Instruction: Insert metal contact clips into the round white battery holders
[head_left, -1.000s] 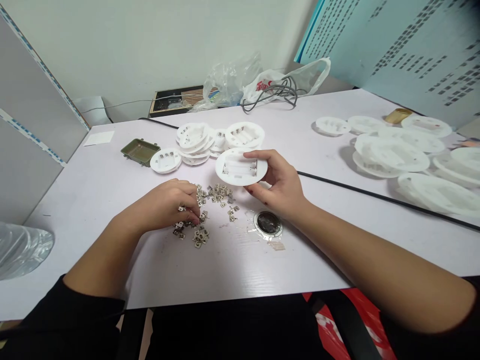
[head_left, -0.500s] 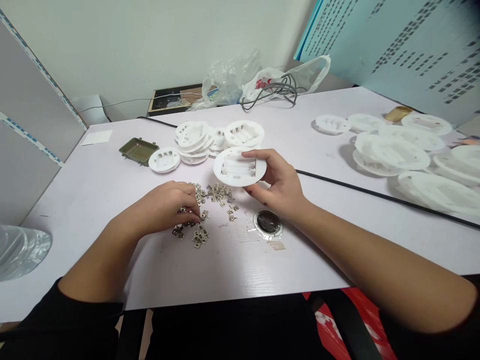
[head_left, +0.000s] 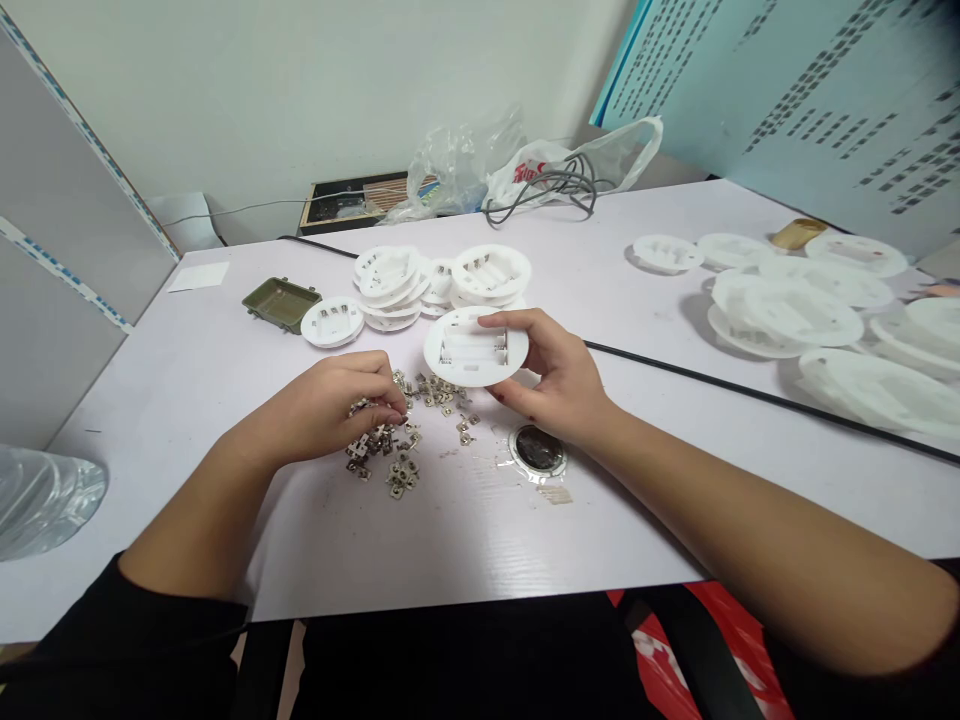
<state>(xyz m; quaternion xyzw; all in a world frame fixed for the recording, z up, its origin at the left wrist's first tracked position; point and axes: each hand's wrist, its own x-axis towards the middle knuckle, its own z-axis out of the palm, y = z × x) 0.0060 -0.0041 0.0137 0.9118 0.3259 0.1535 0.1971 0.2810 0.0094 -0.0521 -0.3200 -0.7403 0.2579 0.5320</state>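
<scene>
My right hand (head_left: 559, 385) grips a round white plastic battery holder (head_left: 474, 347) by its edge, held just above the table with its battery slots facing up. My left hand (head_left: 330, 405) rests over a scattered pile of small metal contact clips (head_left: 397, 440), its fingertips pinched together on one clip at the pile's near-left side. The holder hovers right behind the pile.
A heap of more white round holders (head_left: 420, 278) lies behind, with a green box lid (head_left: 280, 302) to its left. A black round part in clear wrap (head_left: 537, 449) lies near my right wrist. Larger white discs (head_left: 787, 310) cover the right table. Clear plastic (head_left: 37, 495) sits far left.
My right hand has brought the holder a little left and lower, closer to the clips. My left hand's fingers have lifted slightly and pinched at the pile.
</scene>
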